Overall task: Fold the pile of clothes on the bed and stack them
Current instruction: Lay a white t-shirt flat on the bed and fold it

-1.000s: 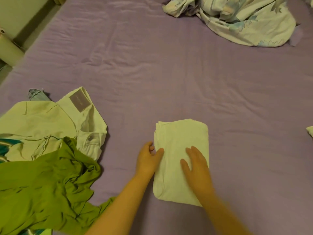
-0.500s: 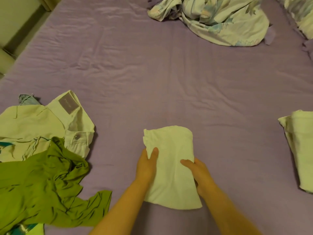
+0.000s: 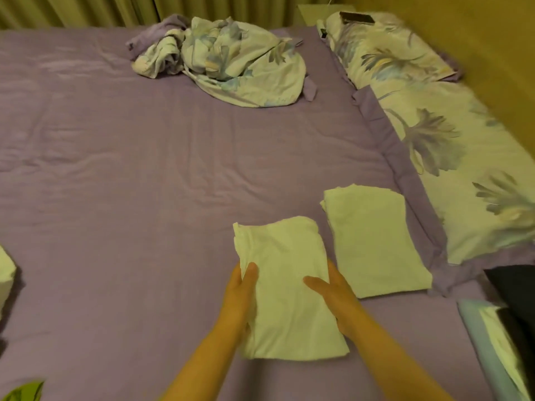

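My left hand (image 3: pixel 241 296) and right hand (image 3: pixel 333 296) pinch the folded white garment (image 3: pixel 285 287) by its sides — thumbs on top. The folded piece (image 3: pixel 373 241) lies just right of my grip — I should lift level, landing edges square.

Right hand (image 3: pixel 333 296): fingers hidden under folded white garment (image 3: pixel 286 290), thumb alone shows. Pale garment (image 3: pixel 5 273) at bed's left edge cut off by frame. Green cloth (image 3: pixel 23 392), bottom-left corner, mostly cut off. Dark item (image 3: pixel 357 17) on pillow (image 3: pixel 390 50) too blurred to identify.
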Available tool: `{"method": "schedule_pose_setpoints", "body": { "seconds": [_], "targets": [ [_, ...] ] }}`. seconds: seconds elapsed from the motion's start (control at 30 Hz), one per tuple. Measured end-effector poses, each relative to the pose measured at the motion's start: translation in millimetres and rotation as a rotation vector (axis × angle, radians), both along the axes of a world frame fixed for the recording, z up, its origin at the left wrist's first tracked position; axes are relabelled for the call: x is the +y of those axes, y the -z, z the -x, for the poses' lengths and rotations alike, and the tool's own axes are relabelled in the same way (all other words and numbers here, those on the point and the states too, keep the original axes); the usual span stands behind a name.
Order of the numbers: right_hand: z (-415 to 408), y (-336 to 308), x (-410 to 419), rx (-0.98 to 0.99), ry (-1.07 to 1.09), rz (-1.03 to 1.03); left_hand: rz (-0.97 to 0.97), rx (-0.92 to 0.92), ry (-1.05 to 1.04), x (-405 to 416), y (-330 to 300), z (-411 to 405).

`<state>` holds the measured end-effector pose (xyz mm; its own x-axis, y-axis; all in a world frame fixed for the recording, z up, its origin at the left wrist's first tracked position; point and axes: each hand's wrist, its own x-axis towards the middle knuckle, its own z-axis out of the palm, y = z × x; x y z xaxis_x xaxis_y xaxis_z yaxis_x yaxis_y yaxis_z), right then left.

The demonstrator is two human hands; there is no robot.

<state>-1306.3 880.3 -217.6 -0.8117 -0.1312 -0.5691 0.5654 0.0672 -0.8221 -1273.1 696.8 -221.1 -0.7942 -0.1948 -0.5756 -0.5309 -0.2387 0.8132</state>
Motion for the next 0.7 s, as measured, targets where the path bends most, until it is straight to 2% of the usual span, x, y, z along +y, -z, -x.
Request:
{"method": "schedule_pose_setpoints", "body": {
  "seconds": [0.27,0.4,0.5,0.6,0.7],
  "targets": [
    [61.1,-32.3,146.8,0.223,0.03,-0.177,-0.019,0.144,0.238,135.2,-31.7,78.7],
    [96.6,-34.5,188.0,0.3,0.039,-0.204,0.008,0.188,0.242,172.1,-31.9,113.4],
    [113.0,-15.3,203.7,0.255,-0.004,-0.307,0.059,0.09,0.277,186.1,-14.5,123.7],
    [106.3,18.2,210.7,0.157,-0.215,-0.551,0.127,-0.019,0.386,194.9,13.8,108.5],
    [85.6,42.8,213.7,0.203,-0.351,-0.741,0.26,-0.071,0.438,199.4,37.3,93.4]
  ]
}}
